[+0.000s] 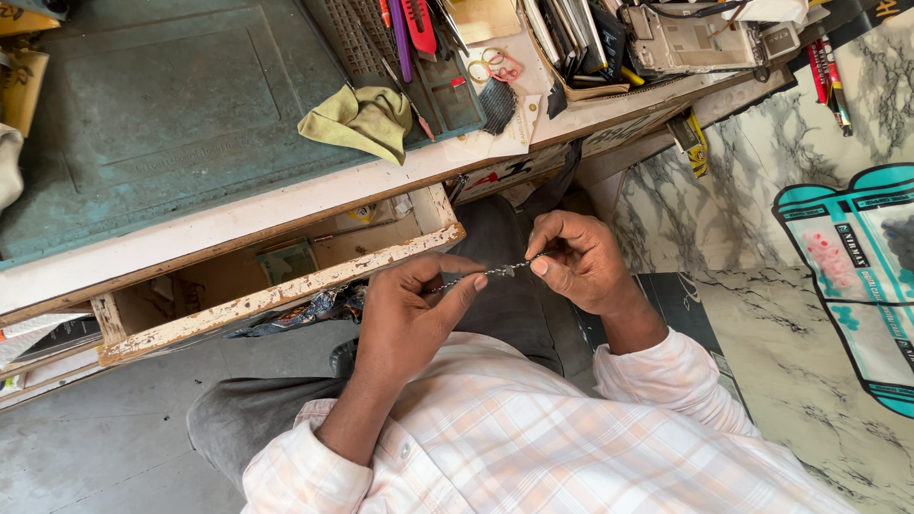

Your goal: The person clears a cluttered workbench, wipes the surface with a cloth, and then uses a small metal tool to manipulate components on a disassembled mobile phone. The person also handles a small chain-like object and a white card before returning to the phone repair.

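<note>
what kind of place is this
Likely a small repair stall or workbench: a green work mat, a tray of hand tools, an opened device, and an open wooden drawer beneath.

I'm seeing a shirt (pixel 533 438) checked in pale peach and white, its buttoned cuffs (pixel 305 466) showing at both wrists, and dark grey trousers (pixel 248 409) below it.

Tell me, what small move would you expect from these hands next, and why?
Probably a slight pull apart to draw the chain taut. The left hand and right hand each pinch one end of the thin silvery chain, stretched between the fingertips above the lap, beside the open drawer. A small link or piece sits mid-span, too small to make out.
</note>
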`<action>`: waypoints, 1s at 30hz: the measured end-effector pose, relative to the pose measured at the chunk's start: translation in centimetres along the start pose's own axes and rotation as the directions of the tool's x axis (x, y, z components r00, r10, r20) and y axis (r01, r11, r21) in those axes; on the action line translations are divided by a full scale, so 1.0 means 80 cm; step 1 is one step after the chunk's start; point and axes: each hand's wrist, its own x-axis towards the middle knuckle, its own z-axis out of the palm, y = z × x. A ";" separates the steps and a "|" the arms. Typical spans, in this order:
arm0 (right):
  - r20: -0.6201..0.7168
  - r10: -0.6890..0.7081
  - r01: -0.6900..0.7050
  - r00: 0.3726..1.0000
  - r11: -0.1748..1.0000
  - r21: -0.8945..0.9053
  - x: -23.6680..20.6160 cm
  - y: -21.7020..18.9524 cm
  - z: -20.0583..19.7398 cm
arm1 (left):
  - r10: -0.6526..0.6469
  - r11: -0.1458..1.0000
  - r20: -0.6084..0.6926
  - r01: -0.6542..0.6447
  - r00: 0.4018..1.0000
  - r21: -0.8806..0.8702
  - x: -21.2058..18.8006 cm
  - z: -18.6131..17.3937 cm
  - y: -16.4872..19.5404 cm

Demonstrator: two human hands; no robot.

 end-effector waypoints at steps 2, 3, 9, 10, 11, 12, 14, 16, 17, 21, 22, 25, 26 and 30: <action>-0.001 -0.017 0.017 1.000 0.999 -0.033 0.001 0.000 -0.001 | -0.004 1.000 -0.024 0.004 1.000 0.002 0.000 -0.001 -0.001; -0.012 -0.019 0.018 1.000 0.999 -0.048 0.001 0.000 -0.001 | -0.023 1.000 -0.021 0.022 1.000 -0.005 0.000 -0.002 -0.002; -0.062 -0.016 0.010 0.998 0.996 -0.091 0.003 0.001 -0.001 | -0.053 0.995 -0.023 0.051 0.998 -0.080 0.000 -0.002 -0.008; -0.060 -0.014 0.010 0.998 0.997 -0.078 0.003 0.002 -0.001 | -0.040 0.993 -0.021 0.037 0.999 -0.114 0.001 -0.001 -0.009; -0.057 -0.012 0.009 0.998 0.998 -0.064 0.002 0.002 -0.001 | -0.027 0.989 -0.021 0.024 0.999 -0.148 0.001 0.000 -0.011; -0.063 -0.010 0.006 0.998 0.998 -0.065 0.002 0.003 -0.001 | -0.035 0.989 -0.020 0.032 0.999 -0.143 0.001 0.000 -0.012; -0.075 -0.006 0.001 0.997 0.998 -0.065 0.001 0.005 -0.001 | -0.052 0.990 -0.018 0.049 0.998 -0.133 0.002 0.000 -0.015; -0.075 -0.022 0.016 0.997 0.997 -0.078 0.001 0.008 -0.001 | -0.038 0.992 -0.027 0.035 0.999 -0.122 0.002 0.000 -0.017; -0.076 -0.030 0.024 0.997 0.996 -0.086 0.001 0.009 -0.002 | -0.031 0.993 -0.031 0.027 0.999 -0.118 0.003 0.000 -0.018; -0.115 -0.047 0.037 0.992 0.996 -0.086 0.002 0.012 -0.001 | -0.037 0.988 -0.047 0.029 0.998 -0.151 0.003 0.001 -0.022; -0.119 -0.052 0.043 0.991 0.996 -0.081 0.002 0.013 -0.001 | -0.031 0.988 -0.052 0.022 0.998 -0.156 0.004 0.001 -0.023; -0.120 -0.074 0.065 0.990 0.995 -0.079 0.002 0.013 0.001 | -0.035 0.986 -0.050 0.026 0.998 -0.165 0.005 0.002 -0.026; -0.119 -0.082 0.073 0.990 0.994 -0.080 0.001 0.012 0.002 | -0.040 0.985 -0.048 0.031 0.998 -0.167 0.005 0.003 -0.027; -0.118 -0.044 0.034 0.992 0.996 -0.087 0.000 0.007 0.003 | -0.071 0.983 -0.063 0.059 0.995 -0.175 0.007 0.003 -0.027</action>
